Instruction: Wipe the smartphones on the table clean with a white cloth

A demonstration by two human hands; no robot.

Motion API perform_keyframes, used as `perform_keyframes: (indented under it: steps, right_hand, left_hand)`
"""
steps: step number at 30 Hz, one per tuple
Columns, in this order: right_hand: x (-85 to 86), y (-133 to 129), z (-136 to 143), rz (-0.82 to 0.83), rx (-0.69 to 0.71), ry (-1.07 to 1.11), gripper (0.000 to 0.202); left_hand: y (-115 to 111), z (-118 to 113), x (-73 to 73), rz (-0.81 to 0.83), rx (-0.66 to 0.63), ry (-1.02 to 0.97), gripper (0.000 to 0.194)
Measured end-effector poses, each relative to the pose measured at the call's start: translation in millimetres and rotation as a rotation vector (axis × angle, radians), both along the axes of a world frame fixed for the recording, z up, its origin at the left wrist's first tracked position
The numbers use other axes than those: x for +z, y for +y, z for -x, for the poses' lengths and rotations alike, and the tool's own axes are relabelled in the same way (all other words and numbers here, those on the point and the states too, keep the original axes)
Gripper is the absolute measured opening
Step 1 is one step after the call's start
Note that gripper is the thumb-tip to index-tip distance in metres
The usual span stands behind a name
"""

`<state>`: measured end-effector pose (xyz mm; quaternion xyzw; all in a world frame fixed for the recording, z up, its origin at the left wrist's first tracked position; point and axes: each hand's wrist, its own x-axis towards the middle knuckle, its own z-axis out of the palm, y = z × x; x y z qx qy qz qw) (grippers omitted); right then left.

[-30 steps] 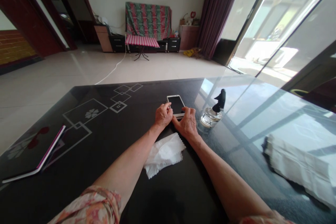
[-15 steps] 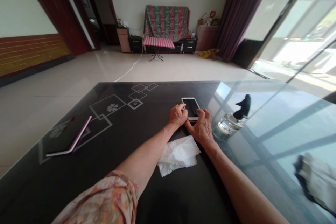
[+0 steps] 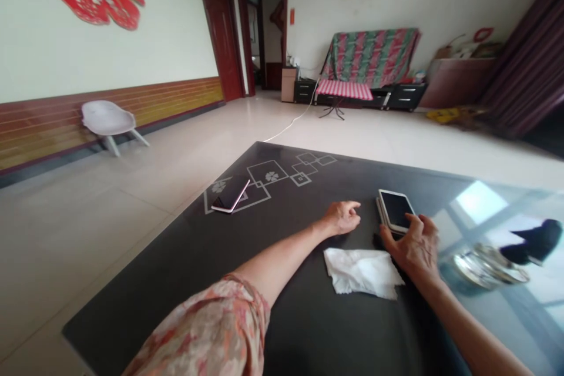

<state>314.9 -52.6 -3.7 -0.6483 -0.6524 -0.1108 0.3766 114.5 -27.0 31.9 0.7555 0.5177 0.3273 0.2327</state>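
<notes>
A white-framed smartphone [image 3: 395, 209] with a dark screen lies on the black table, with a second pale edge showing along its left side. My right hand [image 3: 418, 245] grips its near end, thumb at the near left corner and fingers at the right edge. To the left of the phone and apart from it, my left hand [image 3: 343, 218] rests low over the table, holding nothing, its index finger out and the others loosely bent. A crumpled white wipe [image 3: 363, 272] lies between my forearms. Right of my right hand stands a clear spray bottle [image 3: 489, 267] with a black trigger head, blurred.
Another dark-screened phone [image 3: 231, 195] with a pale edge lies farther left on the patterned table [image 3: 176, 299]. Beyond the table are a white chair [image 3: 108, 119], a small table with a striped red-and-white top [image 3: 346, 89] and a cloth-covered object [image 3: 374, 56].
My view has swung left, bringing the chair and red wall decoration into sight. My left hand has come off the smartphone and moved left; my right hand stays on it.
</notes>
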Motion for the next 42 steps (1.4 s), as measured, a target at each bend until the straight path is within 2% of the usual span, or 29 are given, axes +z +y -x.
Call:
perform_keyframes:
  steps: [4, 8, 9, 11, 13, 16, 19, 23, 26, 33, 38, 42]
  right_hand:
    - [13.5, -10, 14, -0.101, 0.086, -0.099, 0.050]
    - [36.5, -19, 58, -0.177, 0.208, -0.149, 0.034]
    - [43.1, -19, 72, -0.180, 0.231, -0.146, 0.030]
    - [55.1, -18, 104, -0.161, 0.338, -0.155, 0.026]
    - [63.3, -13, 139, -0.117, 0.439, -0.133, 0.024]
    - [63.9, -4, 198, -0.004, 0.599, -0.054, 0.026]
    - [51.5, 6, 263, 0.176, 0.752, 0.047, 0.031]
    - [30.0, 24, 337, 0.329, 0.758, 0.153, 0.041]
    - [19.4, 43, 371, 0.363, 0.744, 0.157, 0.049]
    - [9.1, 77, 406, 0.436, 0.764, 0.163, 0.051]
    - [4.2, 79, 412, 0.443, 0.783, 0.227, 0.048]
    - [6.0, 80, 409, 0.425, 0.798, 0.310, 0.049]
  left_hand:
    - [-26, 93, 8.0, -0.086, 0.242, 0.019, 0.037]
    - [-58, 197, 13.6, -0.184, 0.558, 0.059, 0.045]
    - [-67, 220, 12.6, -0.220, 0.694, 0.131, 0.045]
    - [-84, 256, 6.3, -0.196, 0.852, 0.259, 0.055]
    - [-97, 277, -4.1, -0.112, 0.935, 0.319, 0.065]
    - [-106, 286, -20.0, -0.074, 0.951, 0.368, 0.068]
    - [-105, 285, -28.7, -0.103, 0.932, 0.376, 0.062]
    - [-100, 286, -32.6, -0.138, 0.934, 0.360, 0.063]
    - [-98, 288, -35.3, -0.170, 0.959, 0.354, 0.065]
    - [-95, 286, -38.0, -0.181, 0.995, 0.343, 0.063]
    - [-95, 286, -37.8, -0.209, 1.012, 0.307, 0.063]
    - [-96, 287, -36.3, -0.292, 0.989, 0.299, 0.065]
